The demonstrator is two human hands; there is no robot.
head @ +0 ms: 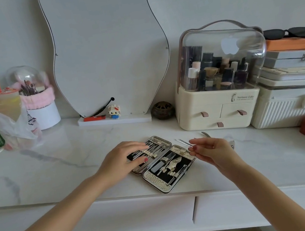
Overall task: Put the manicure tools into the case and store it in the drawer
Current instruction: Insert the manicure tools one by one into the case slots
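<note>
Case lies open on the marble table, and every place below is given from it. Your left hand rests on the far-left half of the case, fingers nearly straight and pressing on the tools strapped there, so this hand grips nothing. Your right hand, just to the right of the case, pinches a thin metal tool between thumb and fingers, with its tip pointing away from you and to the left. One more loose tool lies on the table to the right of the case, behind your right hand, and there seems to be a small metal piece beside your wrist, but it is too much hidden to name.

To do this step well, keep the left hand pressing so the case does not slide. Bring the thin tool low and almost flat, and push it under a free elastic loop along its length, not from above. I judge that a thin tool can catch on the neighbouring ones, so go slowly.

The drawers in front of the case, under the table edge, are shut; storing comes later.
</note>
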